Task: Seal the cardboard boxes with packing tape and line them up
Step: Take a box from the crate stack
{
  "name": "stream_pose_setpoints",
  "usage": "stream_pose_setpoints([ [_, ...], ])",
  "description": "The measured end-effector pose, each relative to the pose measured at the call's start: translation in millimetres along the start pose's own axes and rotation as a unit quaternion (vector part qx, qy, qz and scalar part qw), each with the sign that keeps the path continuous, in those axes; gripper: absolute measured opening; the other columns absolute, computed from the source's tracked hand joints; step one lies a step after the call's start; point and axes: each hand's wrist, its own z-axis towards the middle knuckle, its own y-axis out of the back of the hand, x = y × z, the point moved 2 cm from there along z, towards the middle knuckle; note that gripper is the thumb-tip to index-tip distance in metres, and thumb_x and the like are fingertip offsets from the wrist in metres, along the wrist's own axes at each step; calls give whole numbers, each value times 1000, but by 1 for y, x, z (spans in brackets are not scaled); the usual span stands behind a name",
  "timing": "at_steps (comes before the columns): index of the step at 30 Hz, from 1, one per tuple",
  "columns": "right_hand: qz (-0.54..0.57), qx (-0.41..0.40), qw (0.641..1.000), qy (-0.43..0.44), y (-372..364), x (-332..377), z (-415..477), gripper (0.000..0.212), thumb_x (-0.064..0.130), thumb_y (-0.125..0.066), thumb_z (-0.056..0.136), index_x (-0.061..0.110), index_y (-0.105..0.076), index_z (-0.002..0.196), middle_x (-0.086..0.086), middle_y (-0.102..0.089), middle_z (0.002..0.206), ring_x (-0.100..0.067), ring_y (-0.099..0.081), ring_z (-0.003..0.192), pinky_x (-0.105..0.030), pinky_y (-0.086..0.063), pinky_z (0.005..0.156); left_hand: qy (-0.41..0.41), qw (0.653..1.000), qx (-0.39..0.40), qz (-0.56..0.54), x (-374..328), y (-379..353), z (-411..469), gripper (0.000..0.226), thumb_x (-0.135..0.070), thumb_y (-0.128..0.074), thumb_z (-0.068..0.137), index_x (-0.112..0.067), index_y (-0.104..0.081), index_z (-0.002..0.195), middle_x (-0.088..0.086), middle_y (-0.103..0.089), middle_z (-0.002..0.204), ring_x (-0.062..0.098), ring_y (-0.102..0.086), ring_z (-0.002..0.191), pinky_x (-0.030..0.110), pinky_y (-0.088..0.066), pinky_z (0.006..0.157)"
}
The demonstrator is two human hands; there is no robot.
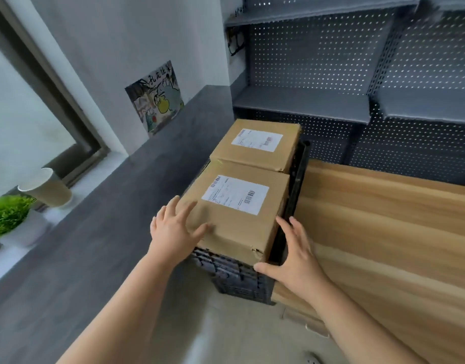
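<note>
The near cardboard box (239, 214) sat between the two hands, on top of a black crate (239, 279), and a second cardboard box (255, 145) sat just past it, farther from the hands, with the two boxes touching. The left hand (173, 229) lay flat on the near box's top left corner with its fingers spread wide, and it held nothing. The right hand (297, 256) was wide open too, with its thumb at the box's near right corner and its fingers close beside the crate's rim, not curled round anything. The box looked stiff but not very strong, because the corner by the right thumb was dented and torn a little. It would likely be light enough for two hands, though its weight could not be known from looking. Its brown sides looked dry and easy to grip. A good hold would be one flat palm on each side, low down and away from the torn corner. The box sat flat with its white label (235, 194) facing up. Its long way seemed to run away from the hands toward the second box, but the wide camera bent shapes, so that was not sure. A wooden table (384, 232) was to the right of the right hand, and a grey counter (94, 232) was to the left of the left hand.
</note>
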Motion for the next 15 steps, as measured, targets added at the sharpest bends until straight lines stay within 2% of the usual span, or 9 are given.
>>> stream_pose_setpoints([
  [3,48,-6,997,-56,-18,11,-5,104,45,-82,74,44,-13,151,11,-18,160,-14,-26,144,-30,-25,114,-46,996,37,-64,9,-2,0,65,-64,-61,81,-40,-45,140,-8,-28,150,28,-21,137,41,-24,115],
  [5,54,-48,994,-80,-25,20,-8,100,43,-80,77,46,-13,151,9,-30,157,-17,-38,138,-37,-35,112,-87,993,32,-73,15,-2,-8,64,-59,-68,79,-39,-50,137,-10,-32,146,29,-22,134,41,-27,113],
  [8,68,-101,989,-84,-21,32,-24,88,37,-78,80,49,-24,148,11,-50,136,-12,-52,116,-29,-42,98,-106,991,-9,-86,22,0,-29,60,-46,-76,78,-36,-55,133,-9,-37,143,30,-23,129,40,-36,102],
  [12,60,-119,987,-93,-3,26,-57,73,37,-75,83,71,-30,130,13,-61,116,-16,-64,88,-35,-54,87,-142,978,-97,-118,9,-1,-67,45,-30,-80,78,-31,-66,122,-10,-47,131,31,-29,117,34,-35,83],
  [13,62,-126,986,-95,2,20,-67,70,35,-74,83,75,-32,123,13,-62,114,-17,-65,87,-37,-54,87,-154,975,-108,-121,3,-3,-76,44,-30,-81,77,-31,-68,119,-10,-48,128,30,-30,114,34,-36,81],
  [15,78,-149,981,-95,17,11,-86,65,34,-74,84,76,-37,116,14,-63,116,-11,-64,97,-36,-53,92,-176,970,-112,-123,-13,-6,-88,42,-30,-82,76,-29,-70,117,-9,-50,125,27,-29,110,34,-35,81],
])
